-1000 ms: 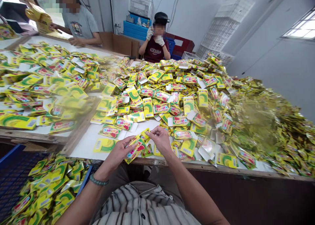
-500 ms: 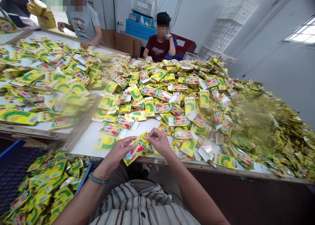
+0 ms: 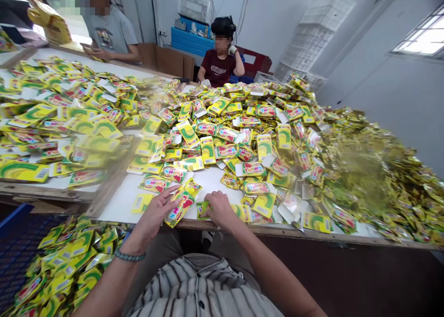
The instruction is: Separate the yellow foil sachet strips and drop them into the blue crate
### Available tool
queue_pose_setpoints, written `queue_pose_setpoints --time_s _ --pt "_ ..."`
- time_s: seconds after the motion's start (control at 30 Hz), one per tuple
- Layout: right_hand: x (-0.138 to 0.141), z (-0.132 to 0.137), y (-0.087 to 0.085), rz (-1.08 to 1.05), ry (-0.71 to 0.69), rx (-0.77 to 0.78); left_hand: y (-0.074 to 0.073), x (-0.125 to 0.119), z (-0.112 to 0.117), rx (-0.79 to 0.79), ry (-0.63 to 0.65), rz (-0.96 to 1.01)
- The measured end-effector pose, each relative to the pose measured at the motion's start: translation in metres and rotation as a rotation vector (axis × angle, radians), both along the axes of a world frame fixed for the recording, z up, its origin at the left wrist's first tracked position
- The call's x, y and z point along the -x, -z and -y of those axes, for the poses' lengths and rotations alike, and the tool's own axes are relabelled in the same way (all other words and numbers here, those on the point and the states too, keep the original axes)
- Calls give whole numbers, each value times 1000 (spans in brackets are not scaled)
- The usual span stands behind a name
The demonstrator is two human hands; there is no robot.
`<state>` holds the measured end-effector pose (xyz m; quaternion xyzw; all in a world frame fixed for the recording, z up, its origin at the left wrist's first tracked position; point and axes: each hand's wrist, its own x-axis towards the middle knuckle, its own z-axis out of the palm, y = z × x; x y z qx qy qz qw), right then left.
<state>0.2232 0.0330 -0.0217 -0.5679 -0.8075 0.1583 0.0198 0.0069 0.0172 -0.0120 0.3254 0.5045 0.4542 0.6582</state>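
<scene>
Tabletop [image 3: 116,197], left hand [image 3: 156,214] holding box [image 3: 182,207], right hand [image 3: 222,209] curled over packet [image 3: 201,210]

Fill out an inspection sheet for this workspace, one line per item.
Surface: white tabletop with wooden strips.
Job's things: yellow-and-green printed cardboard carton, yellow packet showing at its far end; small shiny green packet.
Clutter: heaped yellow-and-green cartons; shiny yellow packets piled at right.
Hands: left hand holds the carton; right hand touches the green packet, grip unclear.
Cables: thin cords against the pale wall.
Surroundings: co-workers in maroon and grey shirts opposite; blue mesh crate lower left; stacked white plastic crates.
</scene>
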Motion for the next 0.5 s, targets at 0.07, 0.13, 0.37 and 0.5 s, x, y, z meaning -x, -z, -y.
queue_pose_setpoints --time_s 0.07,0.13,0.37,0.5 --pt "-4 -3 0 -161 81 -11 0 2 0 -9 -15 -31" --pt "-9 -8 -7 -397 174 -3 -1 3 0 3 -26 -61" --pt "-4 -29 -50 -689 -37 38 -12 -5 1 24 111 19" --pt "3 -35 -57 -628 -117 66 -14 -5 5 63 132 123"
